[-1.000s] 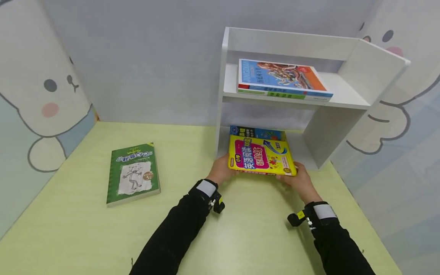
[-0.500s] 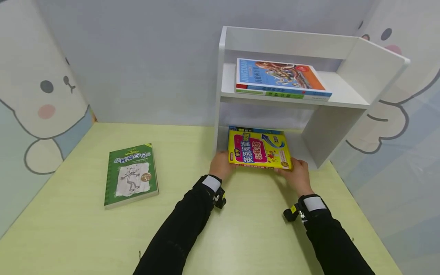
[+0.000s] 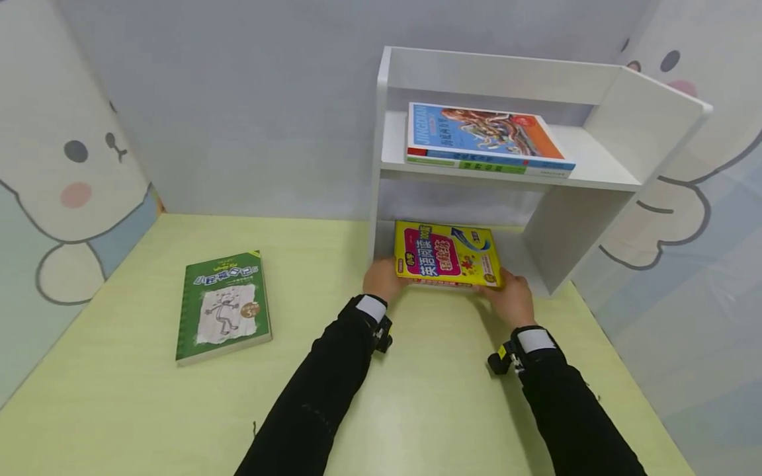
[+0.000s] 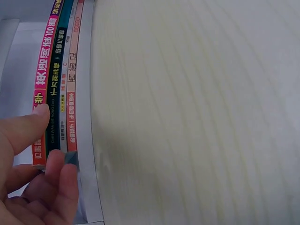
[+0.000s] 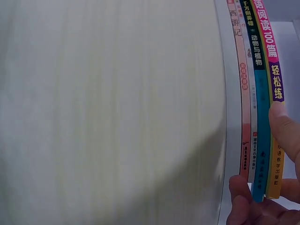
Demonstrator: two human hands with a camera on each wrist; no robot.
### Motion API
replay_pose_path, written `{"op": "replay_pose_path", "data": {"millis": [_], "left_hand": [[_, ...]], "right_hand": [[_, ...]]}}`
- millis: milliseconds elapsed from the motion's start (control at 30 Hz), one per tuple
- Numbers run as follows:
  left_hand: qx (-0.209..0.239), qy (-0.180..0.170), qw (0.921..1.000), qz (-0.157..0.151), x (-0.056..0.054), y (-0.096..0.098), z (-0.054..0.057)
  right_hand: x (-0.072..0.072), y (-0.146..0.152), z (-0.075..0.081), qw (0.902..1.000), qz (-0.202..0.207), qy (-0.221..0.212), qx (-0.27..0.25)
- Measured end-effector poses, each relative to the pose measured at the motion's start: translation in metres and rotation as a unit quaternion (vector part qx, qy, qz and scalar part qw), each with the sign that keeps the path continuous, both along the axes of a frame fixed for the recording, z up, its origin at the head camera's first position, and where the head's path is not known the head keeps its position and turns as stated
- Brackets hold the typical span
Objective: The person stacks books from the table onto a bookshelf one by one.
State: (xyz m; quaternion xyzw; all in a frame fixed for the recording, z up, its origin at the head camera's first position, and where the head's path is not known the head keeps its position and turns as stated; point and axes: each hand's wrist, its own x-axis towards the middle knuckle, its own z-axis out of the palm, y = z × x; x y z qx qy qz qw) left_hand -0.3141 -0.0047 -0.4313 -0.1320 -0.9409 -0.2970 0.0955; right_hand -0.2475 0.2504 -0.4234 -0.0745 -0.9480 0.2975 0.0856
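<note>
A yellow book (image 3: 448,254) with a pink title panel lies flat on top of a stack on the lower shelf of the white bookshelf (image 3: 530,261). Under it, the wrist views show the spines of a teal-and-black book (image 5: 264,117), a thin white book (image 4: 64,101) and a pink book (image 4: 72,84). My left hand (image 3: 383,281) holds the yellow book's left front corner, thumb on its spine (image 4: 42,70) and curled fingers by the stack's end. At the right front corner my right hand (image 3: 512,299) grips likewise, its thumb on the spine and fingertips low against the stack.
On the upper shelf lies a stack topped by a blue-and-orange book (image 3: 488,132). A green book (image 3: 225,307) lies on the pale yellow table (image 3: 428,396) to the left. Grey-blue wall (image 3: 256,119) stands behind the shelf.
Both hands have pushed the yellow book farther back over the stack, so the blue cover that showed behind it is now hidden. The green book stays on the table.
</note>
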Motion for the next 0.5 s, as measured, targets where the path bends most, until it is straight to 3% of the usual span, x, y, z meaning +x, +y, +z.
{"op": "replay_pose_path", "data": {"millis": [133, 500], "left_hand": [[-0.005, 0.005, 0.9997, 0.025, 0.001, 0.004, 0.0], [-0.062, 0.01, 0.9946, 0.083, -0.007, 0.017, -0.005]], "right_hand": [[-0.003, 0.002, 0.0, 0.9994, -0.001, 0.011, 0.034], [-0.007, 0.005, 0.001, 0.9977, -0.029, 0.014, 0.059]]}}
